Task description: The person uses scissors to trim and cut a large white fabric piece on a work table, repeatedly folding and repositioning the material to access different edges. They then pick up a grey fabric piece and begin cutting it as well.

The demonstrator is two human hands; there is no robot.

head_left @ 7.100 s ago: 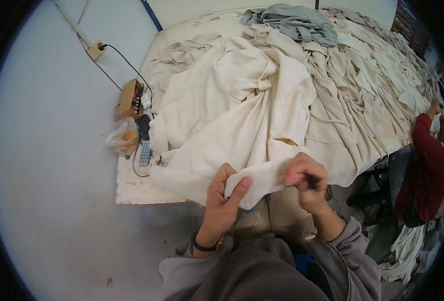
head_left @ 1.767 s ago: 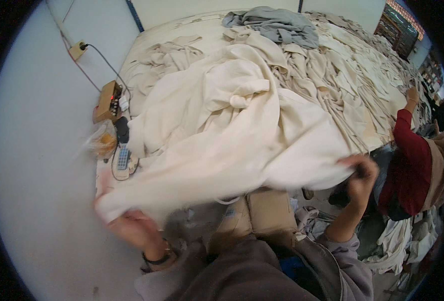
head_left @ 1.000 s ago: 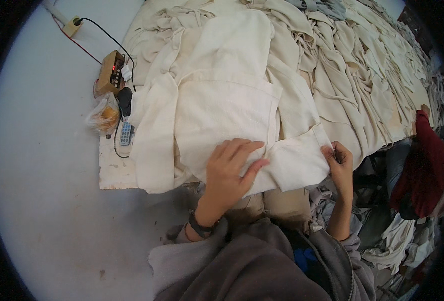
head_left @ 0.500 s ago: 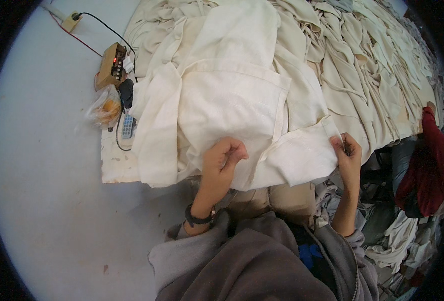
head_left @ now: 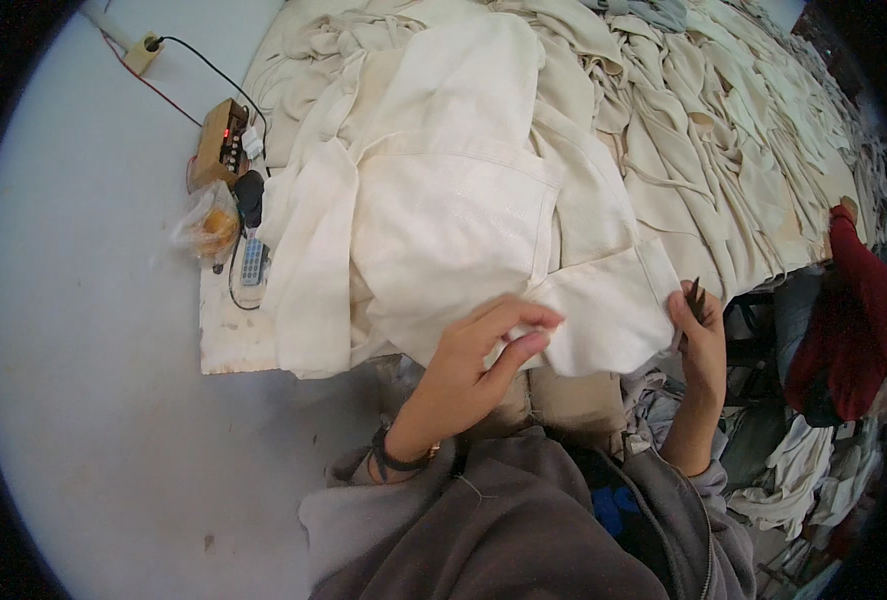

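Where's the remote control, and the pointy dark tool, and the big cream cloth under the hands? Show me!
Remote control [head_left: 253,262]: head view, on the middle of its button side.
Dark pointed tool [head_left: 698,303]: head view, on its pointed part.
Cream cloth [head_left: 443,210]: head view, on its broad middle.

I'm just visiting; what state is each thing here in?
Cream garment: laid out, slightly wrinkled, overhanging the table.
Left hand: fingers bent, thumb near index; grip unclear.
Right hand: closed around a dark pointed tool, at the garment's edge.
Dark pointed tool: held, tips exposed.
Brown box: red light lit.
Black plug: in its socket.
Plastic bag: crumpled, orange contents visible.
Other cloth: rumpled, heaped.
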